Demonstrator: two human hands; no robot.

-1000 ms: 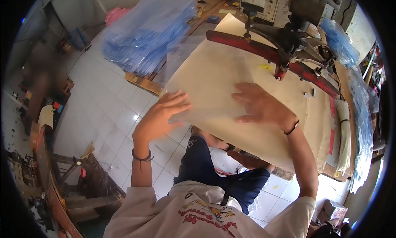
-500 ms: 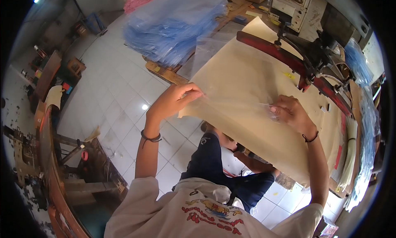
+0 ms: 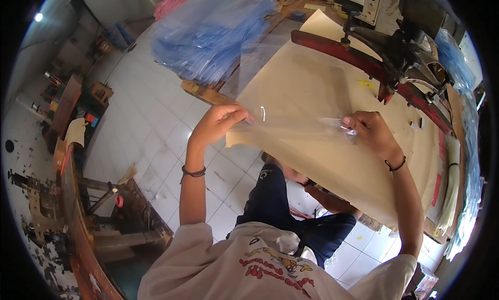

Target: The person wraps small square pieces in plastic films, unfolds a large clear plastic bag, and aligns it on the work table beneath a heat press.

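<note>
A clear plastic sheet (image 3: 296, 124) is stretched between my two hands, above tan paper (image 3: 358, 170) that covers the work surface. My left hand (image 3: 221, 122) pinches its left corner, fingers closed, near the paper's left edge. On the other side my right hand (image 3: 371, 132) grips the right corner between thumb and curled fingers. The sheet's far part lies over the paper, toward the red bar (image 3: 338, 53) of a machine.
A tall stack of bluish plastic sheets (image 3: 208, 35) stands at the back left. Dark metal machine parts (image 3: 403, 56) rise at the back right. More blue plastic (image 3: 470, 170) hangs along the right edge. A wooden bench (image 3: 114, 243) is at lower left.
Both hands were open over the paper a second ago; they have since closed on the plastic sheet's near corners. The camera view has shifted.
</note>
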